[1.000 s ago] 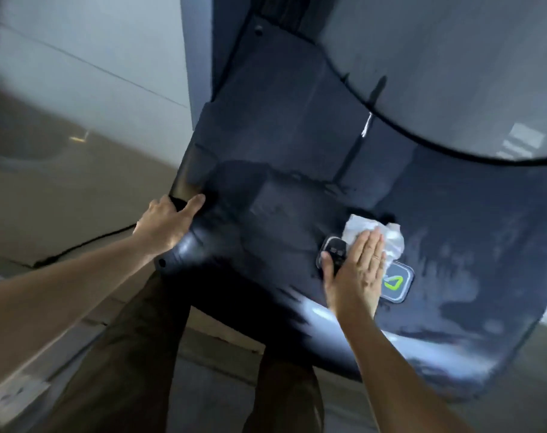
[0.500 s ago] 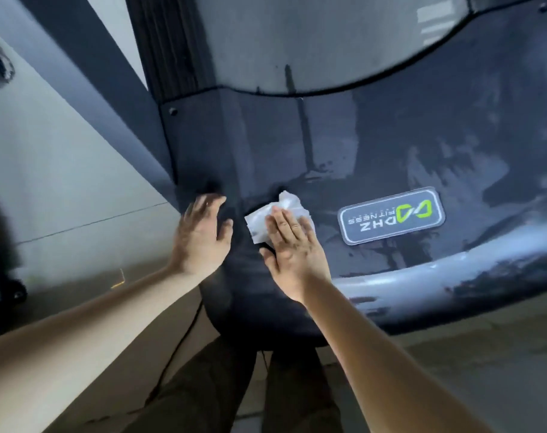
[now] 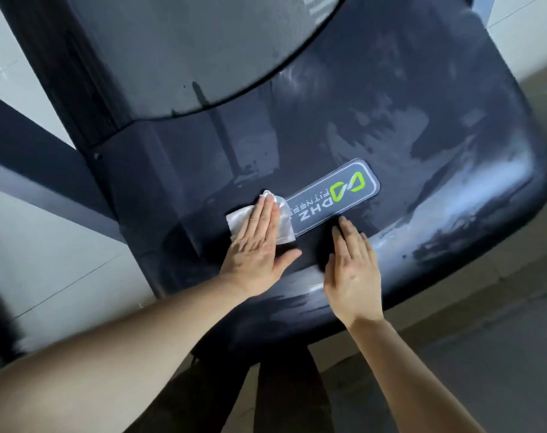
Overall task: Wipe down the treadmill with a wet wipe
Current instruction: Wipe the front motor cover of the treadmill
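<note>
The treadmill's dark glossy motor cover fills the view, streaked with wet smears. A white wet wipe lies on it just left of the DHZ Fitness badge. My left hand presses the wipe flat against the cover, fingers straight and together, thumb spread to the right. My right hand rests flat on the cover's front curve below the badge, holding nothing. The grey running belt lies beyond the cover.
A dark treadmill side rail runs to the left over pale floor tiles. Grey floor lies at the right. My dark trouser legs stand under the cover's front edge.
The wipe was under my right hand; now my left hand presses it beside the badge. My right hand has moved right onto the bare cover. The view has swung over the cover.
</note>
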Demonstrator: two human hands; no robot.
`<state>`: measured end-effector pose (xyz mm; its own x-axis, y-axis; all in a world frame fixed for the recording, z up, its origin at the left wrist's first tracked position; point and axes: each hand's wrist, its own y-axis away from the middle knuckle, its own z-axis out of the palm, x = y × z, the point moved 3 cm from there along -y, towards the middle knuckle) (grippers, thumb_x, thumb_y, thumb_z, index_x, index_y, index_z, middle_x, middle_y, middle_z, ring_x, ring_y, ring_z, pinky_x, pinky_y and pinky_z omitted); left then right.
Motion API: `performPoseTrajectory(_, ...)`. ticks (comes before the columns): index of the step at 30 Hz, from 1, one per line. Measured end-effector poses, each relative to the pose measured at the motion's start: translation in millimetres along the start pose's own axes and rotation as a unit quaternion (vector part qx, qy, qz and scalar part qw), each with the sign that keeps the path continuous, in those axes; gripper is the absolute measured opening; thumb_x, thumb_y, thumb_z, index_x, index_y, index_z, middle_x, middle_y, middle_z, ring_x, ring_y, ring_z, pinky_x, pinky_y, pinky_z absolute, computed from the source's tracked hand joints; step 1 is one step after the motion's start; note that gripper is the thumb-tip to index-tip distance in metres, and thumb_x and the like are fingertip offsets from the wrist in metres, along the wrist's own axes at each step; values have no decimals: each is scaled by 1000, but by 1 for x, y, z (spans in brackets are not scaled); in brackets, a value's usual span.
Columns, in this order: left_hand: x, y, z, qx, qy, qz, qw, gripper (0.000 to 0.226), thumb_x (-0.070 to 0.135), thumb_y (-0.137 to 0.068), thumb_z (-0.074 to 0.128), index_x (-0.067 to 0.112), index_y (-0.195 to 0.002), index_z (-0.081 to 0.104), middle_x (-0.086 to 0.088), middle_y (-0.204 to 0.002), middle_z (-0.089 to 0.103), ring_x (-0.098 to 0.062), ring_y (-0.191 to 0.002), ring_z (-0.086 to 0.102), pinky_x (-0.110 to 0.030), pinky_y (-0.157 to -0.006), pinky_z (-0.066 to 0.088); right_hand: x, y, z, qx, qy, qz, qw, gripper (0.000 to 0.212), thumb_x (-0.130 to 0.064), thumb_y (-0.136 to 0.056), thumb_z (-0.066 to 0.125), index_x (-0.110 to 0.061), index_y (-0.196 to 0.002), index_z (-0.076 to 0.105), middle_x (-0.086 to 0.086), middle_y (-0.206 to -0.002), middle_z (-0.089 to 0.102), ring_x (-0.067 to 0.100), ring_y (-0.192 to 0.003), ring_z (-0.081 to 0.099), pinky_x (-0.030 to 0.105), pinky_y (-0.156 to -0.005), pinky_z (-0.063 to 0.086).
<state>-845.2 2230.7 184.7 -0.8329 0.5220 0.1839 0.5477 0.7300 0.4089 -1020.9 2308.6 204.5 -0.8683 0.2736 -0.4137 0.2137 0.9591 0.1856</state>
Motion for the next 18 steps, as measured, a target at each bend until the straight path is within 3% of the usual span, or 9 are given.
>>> performPoseTrajectory(2, 9, -25, -6, 3, -11, 10, 1000, 99, 73, -100, 14, -4, -161, 1, -19, -171, -8, -27, -159, -8, -43, -130, 6, -2, 0, 6, 13, -18, 5, 1000, 48, -4, -94, 41, 6, -138, 55, 17, -153, 48, 31, -146, 41, 50, -121, 31)
performPoseTrajectory(5, 31, -74, -12, 3, -32, 47, 998, 98, 72, -100, 15, -2, -161, -5, -17, -170, -14, -24, -158, -14, -41, -129, 0, 1, -4, 7, 63, -100, 30, 993, 49, 3, -89, 40, 8, -134, 58, 18, -145, 56, 34, -137, 51, 50, -116, 37)
performPoseTrajectory(8, 44, -87, -14, -18, -56, 143, 988, 92, 64, -103, 23, -1, -161, -6, -16, -170, -17, -25, -158, -17, -44, -129, 6, 14, -14, -13, 144, -190, 108, 965, 45, 4, -88, 39, 5, -126, 62, 16, -134, 62, 34, -122, 60, 43, -108, 46)
performPoseTrajectory(10, 36, -64, -9, -36, -82, 241, 966, 96, 66, -103, 30, -2, -161, -5, -18, -170, -14, -27, -158, -14, -45, -128, 9, 24, -16, -26, 203, -167, 159, 952, 44, -1, -87, 38, 4, -123, 62, 16, -132, 61, 37, -118, 61, 46, -103, 47)
performPoseTrajectory(12, 20, -32, -7, -63, -99, 302, 946, 102, 73, -101, 29, -3, -161, -4, -20, -170, -14, -28, -158, -13, -45, -129, 10, 34, -13, -27, 193, -108, 182, 958, 43, -4, -88, 41, 3, -125, 61, 18, -138, 58, 41, -120, 58, 50, -104, 45)
performPoseTrajectory(15, -36, 4, -4, -72, -126, 277, 950, 103, 75, -100, 27, 0, -161, -6, -16, -170, -16, -26, -159, -11, -46, -128, 15, 12, -3, -9, 143, -42, 145, 978, 43, -8, -89, 47, 4, -129, 59, 21, -147, 52, 40, -133, 50, 52, -114, 37)
performPoseTrajectory(18, -106, -20, -15, -66, -87, 134, 985, 101, 77, -98, 20, 7, -160, -18, -7, -168, -27, -18, -156, -22, -44, -129, 3, -42, -3, 17, 107, -11, 83, 991, 48, -7, -87, 51, 4, -133, 58, 21, -151, 49, 36, -142, 44, 54, -118, 34)
